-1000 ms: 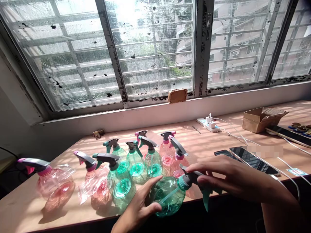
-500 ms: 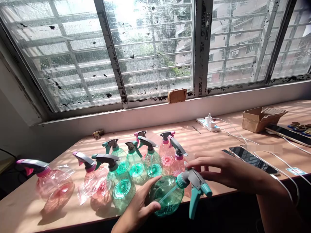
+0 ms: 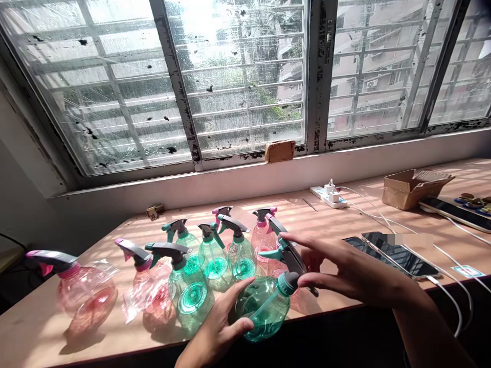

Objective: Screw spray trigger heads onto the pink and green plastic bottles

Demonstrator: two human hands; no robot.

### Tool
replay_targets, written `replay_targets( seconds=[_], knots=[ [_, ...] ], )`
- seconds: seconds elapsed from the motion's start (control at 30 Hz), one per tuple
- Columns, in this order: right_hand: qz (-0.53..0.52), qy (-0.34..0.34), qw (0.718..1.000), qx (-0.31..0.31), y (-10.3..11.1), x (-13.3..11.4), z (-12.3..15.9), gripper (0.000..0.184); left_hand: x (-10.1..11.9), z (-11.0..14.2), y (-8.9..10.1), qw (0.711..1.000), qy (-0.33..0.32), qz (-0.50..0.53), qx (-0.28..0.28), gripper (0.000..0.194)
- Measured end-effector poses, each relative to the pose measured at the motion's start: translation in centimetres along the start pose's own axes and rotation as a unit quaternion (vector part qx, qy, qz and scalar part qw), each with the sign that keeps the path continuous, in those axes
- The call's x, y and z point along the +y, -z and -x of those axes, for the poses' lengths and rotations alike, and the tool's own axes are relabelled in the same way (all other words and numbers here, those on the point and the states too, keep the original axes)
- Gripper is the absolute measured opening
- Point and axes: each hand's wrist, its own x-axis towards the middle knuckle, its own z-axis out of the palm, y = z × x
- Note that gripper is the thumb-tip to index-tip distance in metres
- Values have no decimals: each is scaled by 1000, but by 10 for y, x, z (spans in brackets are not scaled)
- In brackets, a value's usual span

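Observation:
My left hand (image 3: 220,324) is wrapped around the body of a clear green spray bottle (image 3: 264,312), which is tilted with its top to the upper right at the table's front edge. The thumb of my right hand (image 3: 337,268) and its fingers are on the bottle's grey and teal trigger head (image 3: 295,258). That head's nozzle end now faces up and left, its teal trigger pointing left. A dip tube shows inside the bottle. Close behind stand several green spray bottles (image 3: 192,291) and pink spray bottles (image 3: 263,237), one partly hidden by my right hand.
At the left, a pink spray bottle (image 3: 86,301) and another in crinkled clear plastic (image 3: 130,304) stand on the table (image 3: 34,327). To the right lie phones (image 3: 401,255), white cables, a power strip (image 3: 330,197) and an open cardboard box (image 3: 401,189). Windows line the back.
My right hand has turned the trigger head on the bottle: its nozzle end swung from lower right to upper left. My left hand and the bottle's body have stayed in place.

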Motion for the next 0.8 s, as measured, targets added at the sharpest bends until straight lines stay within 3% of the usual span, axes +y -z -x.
replay_targets(
  seconds=[0.13,0.47,0.67,0.8],
  knots=[
    [14,-27,1000,6,6,0,3,51,5,-1,-1,1000,-16,13,-4,87],
    [-60,-70,996,5,16,16,17,43,-3,2,0,1000,-6,-7,-8,89],
    [-76,-46,996,-18,14,13,10,43,-14,6,-1,996,-39,-14,84,90],
    [-75,16,995,66,11,10,9,34,-7,12,0,985,-47,25,165,92]
  ],
)
